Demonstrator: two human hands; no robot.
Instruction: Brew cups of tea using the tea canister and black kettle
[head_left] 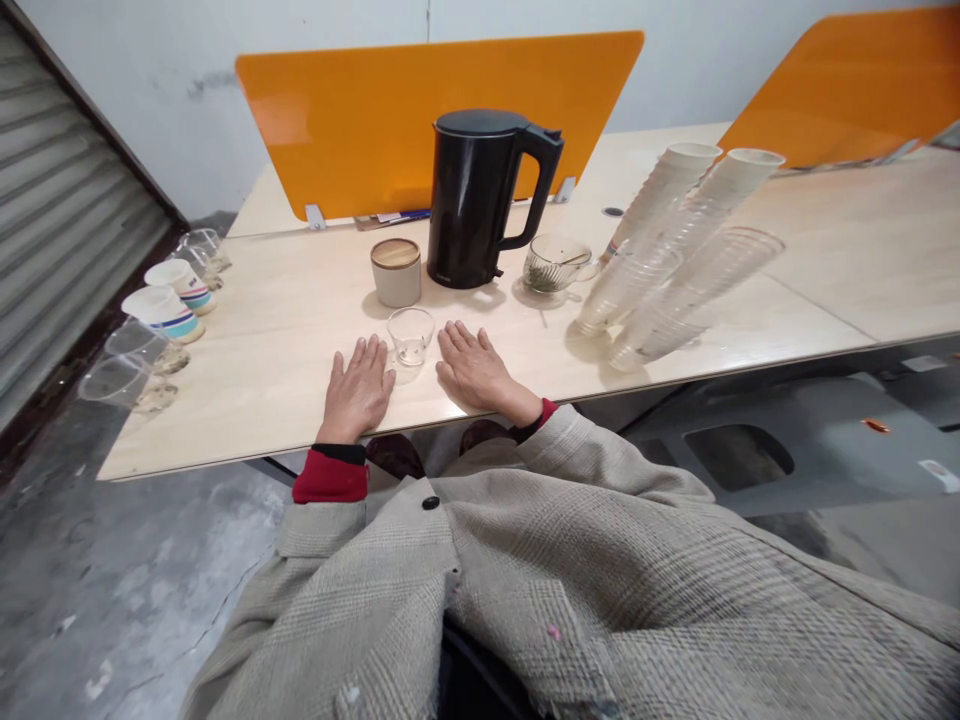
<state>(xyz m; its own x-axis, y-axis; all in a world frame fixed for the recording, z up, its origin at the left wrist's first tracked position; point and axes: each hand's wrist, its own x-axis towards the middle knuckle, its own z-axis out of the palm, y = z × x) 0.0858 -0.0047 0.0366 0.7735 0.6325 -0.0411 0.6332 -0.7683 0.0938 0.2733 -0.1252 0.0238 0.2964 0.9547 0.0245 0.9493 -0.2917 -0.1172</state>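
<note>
My left hand (358,388) lies flat, palm down, near the table's front edge, fingers stretched out and holding nothing. Palm down as well, my right hand (480,368) rests on the wood with its fingers extended. Between the two stands a small clear cup (411,338) with a few dark specks in it; neither hand grips it. Behind the cup is a grey canister (397,282) with a wooden lid. A black electric kettle (472,200) stands farther back, its handle to the right. Right of it, a ribbed glass cup (551,268) holds dark green leaves.
Several paper and plastic cups (161,310) line the table's left edge. Tall stacks of clear plastic cups (652,265) and paper cups (686,165) stand on the right. An orange divider (337,130) rises behind the kettle. A grey plastic chair (847,440) is below the table at right.
</note>
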